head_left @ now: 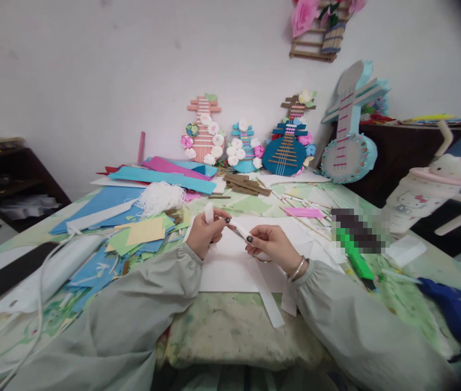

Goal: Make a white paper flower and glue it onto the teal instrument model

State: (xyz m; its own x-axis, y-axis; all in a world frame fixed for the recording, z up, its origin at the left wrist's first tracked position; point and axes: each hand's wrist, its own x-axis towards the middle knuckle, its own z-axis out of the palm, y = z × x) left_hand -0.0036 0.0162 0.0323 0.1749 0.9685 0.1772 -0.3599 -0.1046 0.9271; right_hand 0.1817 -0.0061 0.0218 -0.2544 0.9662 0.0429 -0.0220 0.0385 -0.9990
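My left hand (205,234) is closed, pinching a white paper strip (209,213) whose end curls up above the fingers. Close by on the right, my right hand (270,245) is also closed, with its thumb over the strip's other part. A thin dark blade and a ring-shaped handle show at these fingers, so it seems to hold small scissors (263,260), mostly hidden by the hand. Below the right hand, a long white strip (270,304) hangs over the front edge of a white sheet (226,274). A shorter white piece (289,303) lies near the right sleeve.
Paper scraps (144,232) and white string (161,198) lie left; a white cable (39,304) crosses there. Brown strips (247,184) and paper lutes (285,152) stand at the back. On the right are thin sticks (307,202), a green tool (355,255) and a tumbler (422,198).
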